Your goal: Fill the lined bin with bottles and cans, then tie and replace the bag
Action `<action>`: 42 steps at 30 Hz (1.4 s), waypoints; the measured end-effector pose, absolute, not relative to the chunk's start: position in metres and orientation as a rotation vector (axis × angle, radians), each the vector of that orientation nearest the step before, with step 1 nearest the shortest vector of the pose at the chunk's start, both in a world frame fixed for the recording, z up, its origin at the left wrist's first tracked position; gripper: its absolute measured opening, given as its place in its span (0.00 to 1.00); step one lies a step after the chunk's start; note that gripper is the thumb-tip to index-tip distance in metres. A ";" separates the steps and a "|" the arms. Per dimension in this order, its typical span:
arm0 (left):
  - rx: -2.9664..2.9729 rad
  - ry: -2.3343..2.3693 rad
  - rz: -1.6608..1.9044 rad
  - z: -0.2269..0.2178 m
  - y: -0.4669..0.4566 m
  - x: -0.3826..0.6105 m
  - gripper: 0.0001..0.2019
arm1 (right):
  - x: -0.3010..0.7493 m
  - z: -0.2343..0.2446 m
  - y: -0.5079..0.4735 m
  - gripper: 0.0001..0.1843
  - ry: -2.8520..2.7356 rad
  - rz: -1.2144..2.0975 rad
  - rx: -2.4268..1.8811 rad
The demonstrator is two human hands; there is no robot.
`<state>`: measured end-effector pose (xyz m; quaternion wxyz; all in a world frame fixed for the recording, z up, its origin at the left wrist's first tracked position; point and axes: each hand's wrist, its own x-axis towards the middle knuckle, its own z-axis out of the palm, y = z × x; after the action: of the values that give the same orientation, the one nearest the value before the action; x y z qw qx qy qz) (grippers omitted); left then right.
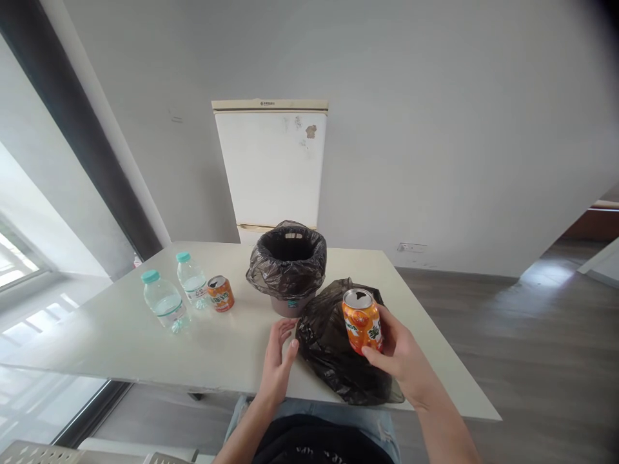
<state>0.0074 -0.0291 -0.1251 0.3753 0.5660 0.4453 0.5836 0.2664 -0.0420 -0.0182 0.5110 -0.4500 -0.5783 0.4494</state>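
Observation:
An orange soda can (362,325) with its top opened is gripped in my right hand (399,354), held upright above a black plastic bag (333,351). The bag lies crumpled on the table's right side. My left hand (279,354) is at the bag's left edge, thumb and fingers apart, holding nothing. Whether its fingertips touch the bag I cannot tell. Just beyond stands a trash bin (285,305) lined with a black bag (290,274) folded over its rim.
On the table (232,351), a second orange can (221,295) stands left of the bin, beside two clear plastic bottles with teal caps, a nearer bottle (165,306) and a farther bottle (192,280). A white refrigerator (273,167) stands behind the table against the wall.

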 end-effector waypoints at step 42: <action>1.485 2.368 1.397 -0.127 -0.003 -0.204 0.37 | 0.375 -0.145 -0.010 0.21 -1.477 0.149 -1.697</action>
<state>-0.2037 -0.0032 -0.1269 0.0084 0.4752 0.7579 0.4470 0.3751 -0.0101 -0.1451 0.4291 -0.6799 -0.5916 0.0598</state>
